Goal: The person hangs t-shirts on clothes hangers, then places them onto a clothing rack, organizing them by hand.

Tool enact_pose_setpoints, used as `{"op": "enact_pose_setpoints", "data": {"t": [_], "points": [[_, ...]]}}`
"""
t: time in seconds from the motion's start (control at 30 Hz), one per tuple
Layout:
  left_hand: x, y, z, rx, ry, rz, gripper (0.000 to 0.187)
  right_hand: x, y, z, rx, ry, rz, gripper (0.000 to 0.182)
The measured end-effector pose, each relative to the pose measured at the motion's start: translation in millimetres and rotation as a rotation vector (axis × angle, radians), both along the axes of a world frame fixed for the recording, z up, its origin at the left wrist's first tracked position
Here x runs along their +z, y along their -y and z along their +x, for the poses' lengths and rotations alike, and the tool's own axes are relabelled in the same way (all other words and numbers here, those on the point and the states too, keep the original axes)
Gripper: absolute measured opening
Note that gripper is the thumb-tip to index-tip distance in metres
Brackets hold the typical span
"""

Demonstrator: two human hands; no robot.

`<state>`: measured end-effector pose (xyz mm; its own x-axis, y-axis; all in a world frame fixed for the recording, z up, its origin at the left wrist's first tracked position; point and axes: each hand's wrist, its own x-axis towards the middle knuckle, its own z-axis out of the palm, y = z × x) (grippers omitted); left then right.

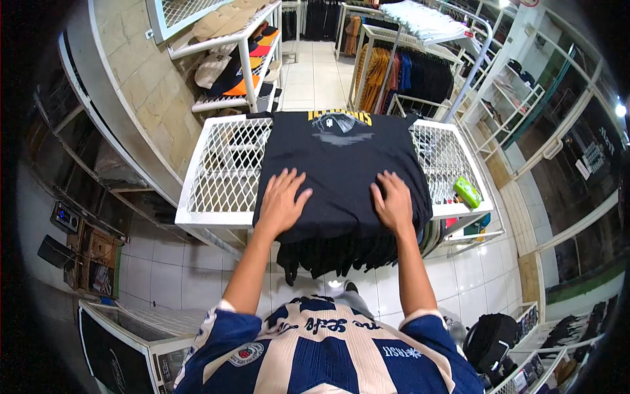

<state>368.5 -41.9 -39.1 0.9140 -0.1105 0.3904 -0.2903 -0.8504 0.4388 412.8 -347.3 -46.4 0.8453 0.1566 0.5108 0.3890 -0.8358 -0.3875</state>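
Note:
A black T-shirt [338, 174] with yellow lettering and a grey print lies spread over a white mesh rack top [220, 172]. Its print faces up at the far end, and the near edge drapes over the rack's front. My left hand [283, 200] rests flat on the left part of the shirt, fingers spread. On the right part, my right hand [394, 198] lies palm down with its fingers stretched out. Neither hand grips the cloth.
A bright green packet [467, 192] sits on the rack's right side. Dark garments [338, 256] hang beneath the rack. Shelves of caps [244, 85] stand at the back left, a clothes rail [407, 75] at the back right. A black backpack [492, 341] is at lower right.

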Motion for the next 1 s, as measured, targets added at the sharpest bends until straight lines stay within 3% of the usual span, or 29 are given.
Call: {"op": "enact_pose_setpoints", "data": {"t": [0.13,0.3,0.33,0.5,0.63,0.7,0.83,1.0], "points": [[0.7,-20.5,-71.1,-0.039,0.118,0.055,0.057,-3.4,22.6,-70.6,0.08,0.088,-0.046,0.052],[-24.6,-38.1,-83.1,-0.006,0.289,0.033,0.035,-21.8,46.6,-74.5,0.111,0.245,0.007,0.043],[-24.3,-37.4,-82.4,-0.007,0.334,-0.035,0.027,-16.6,45.8,-73.4,0.117,0.247,0.025,0.029],[-10.1,-25.1,-91.8,0.057,0.369,-0.159,0.006,6.3,39.4,-80.6,0.11,0.211,0.116,0.006],[14.5,-29.4,-132.1,0.052,0.247,-0.146,0.006,18.6,39.9,-117.5,0.086,0.05,0.076,0.003],[14.4,-38.1,-154.8,0.008,0.095,-0.111,0.006,23.6,39.6,-141.3,0.1,-0.162,0.082,0.005],[37.9,-31.8,-166.0,-0.028,-0.079,-0.124,0.012,36.6,27.8,-155.6,0.042,-0.41,0.29,0.015],[39.3,15.6,-97.9,0.001,0.184,-0.175,0.017,36.9,-5.2,-97.6,0.1,0.085,0.175,0.011]]}}
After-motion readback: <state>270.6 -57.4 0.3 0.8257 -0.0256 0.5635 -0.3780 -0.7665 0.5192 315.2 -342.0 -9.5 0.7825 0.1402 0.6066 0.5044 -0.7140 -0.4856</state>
